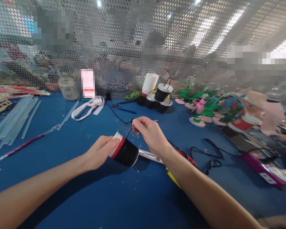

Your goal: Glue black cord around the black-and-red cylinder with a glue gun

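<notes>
My left hand (101, 151) is closed around the rim end of a paper cup (125, 152), which lies tilted on its side in the air. Black cord covers most of its wall, with a red band and a white rim left showing. In a pinch of thumb and fingers, my right hand (146, 132) holds a black cord (119, 118) above the cup. One stretch of it runs down to the cup; another trails back to a small black ball of cord (108, 96). Under my right wrist lie scissors (150, 156), their handles partly hidden.
At the back stand stacked white cups (150, 83) and several black-wrapped cups (163, 92). Pliers (125, 108) and white ribbon (90, 106) lie nearby. Clear glue sticks (16, 119) are at left. Green-and-pink craft pieces (205, 106) and a purple corded device (268, 168) occupy the right.
</notes>
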Demonstrator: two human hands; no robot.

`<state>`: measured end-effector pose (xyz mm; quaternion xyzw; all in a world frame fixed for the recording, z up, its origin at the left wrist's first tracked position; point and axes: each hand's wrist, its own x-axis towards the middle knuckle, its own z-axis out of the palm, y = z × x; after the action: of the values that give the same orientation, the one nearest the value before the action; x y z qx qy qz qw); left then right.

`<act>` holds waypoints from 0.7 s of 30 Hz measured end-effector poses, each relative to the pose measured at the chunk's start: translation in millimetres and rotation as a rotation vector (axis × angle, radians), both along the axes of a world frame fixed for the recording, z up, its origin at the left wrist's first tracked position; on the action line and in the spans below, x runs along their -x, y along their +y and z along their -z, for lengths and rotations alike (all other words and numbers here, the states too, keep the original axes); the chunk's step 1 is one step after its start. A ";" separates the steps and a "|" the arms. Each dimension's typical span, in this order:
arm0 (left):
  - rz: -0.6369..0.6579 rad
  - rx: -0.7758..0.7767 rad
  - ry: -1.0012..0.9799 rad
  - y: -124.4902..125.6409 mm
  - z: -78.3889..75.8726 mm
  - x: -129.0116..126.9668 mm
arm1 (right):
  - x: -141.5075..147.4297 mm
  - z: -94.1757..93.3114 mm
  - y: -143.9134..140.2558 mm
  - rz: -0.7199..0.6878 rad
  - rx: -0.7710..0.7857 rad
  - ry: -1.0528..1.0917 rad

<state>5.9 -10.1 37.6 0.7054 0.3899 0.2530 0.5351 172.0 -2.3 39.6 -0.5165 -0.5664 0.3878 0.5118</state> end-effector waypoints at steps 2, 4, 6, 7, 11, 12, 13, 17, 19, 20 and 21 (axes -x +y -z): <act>0.036 -0.053 0.005 -0.6 -0.1 1.1 | 1.5 0.4 0.2 -0.009 0.007 0.000; 0.068 -0.112 0.008 -1.4 -0.7 2.1 | 3.0 1.8 0.4 -0.027 0.012 -0.001; 0.090 -0.169 0.015 -2.1 -1.1 3.3 | 4.6 3.6 0.5 -0.047 0.027 -0.005; 0.102 -0.198 0.020 -2.3 -1.0 3.9 | 5.3 4.5 0.3 -0.053 0.037 -0.008; 0.141 -0.319 0.034 -2.3 1.6 6.1 | 7.3 7.8 -1.1 -0.087 0.087 -0.025; 0.146 -0.344 0.035 -2.3 2.3 6.6 | 7.6 8.7 -1.5 -0.099 0.096 -0.033; 0.151 -0.366 0.033 -2.2 2.9 6.9 | 7.9 9.6 -2.0 -0.112 0.105 -0.039; 0.177 -0.435 0.012 -2.6 3.2 7.8 | 9.0 12.5 -3.5 -0.162 0.134 -0.059; 0.190 -0.471 -0.001 -2.8 2.7 7.8 | 9.8 13.1 -4.2 -0.174 0.144 -0.075; 0.198 -0.489 -0.006 -2.8 2.5 7.7 | 10.3 13.2 -4.5 -0.179 0.148 -0.084; 0.208 -0.505 -0.011 -2.7 2.4 7.5 | 10.8 13.4 -4.9 -0.184 0.154 -0.095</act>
<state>-1.7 -12.8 35.3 0.8514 0.2372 0.2898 0.3671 161.2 -7.1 26.2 -0.5180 -0.6033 0.4508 0.4056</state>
